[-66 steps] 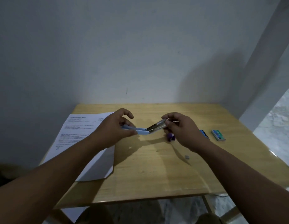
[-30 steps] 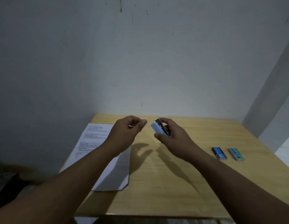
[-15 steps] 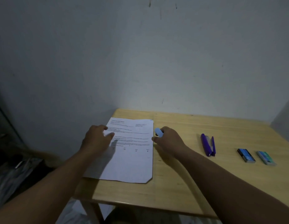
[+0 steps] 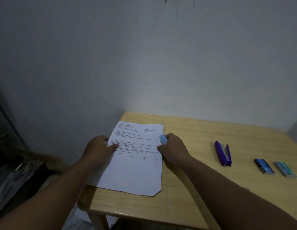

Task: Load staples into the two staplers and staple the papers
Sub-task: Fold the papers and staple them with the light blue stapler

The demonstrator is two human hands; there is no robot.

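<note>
Papers (image 4: 136, 156) flat on worktop (image 4: 194, 171). My left hand (image 4: 98, 151) pins their left edge, fingers spread; right hand (image 4: 172, 150) at their right edge, closed around blue stapler (image 4: 163, 138). Purple stapler (image 4: 223, 153), two staple boxes (image 4: 264, 166) lie rightward, unobstructed.

both hands moved from mid-air down to the papers (image 4: 136, 156), right hand (image 4: 173, 151) now pinching their edge with the blue stapler (image 4: 163, 139)

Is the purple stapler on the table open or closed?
Open. The purple stapler lies untouched, its two arms splayed apart in a V, metal channel showing between them.
</note>
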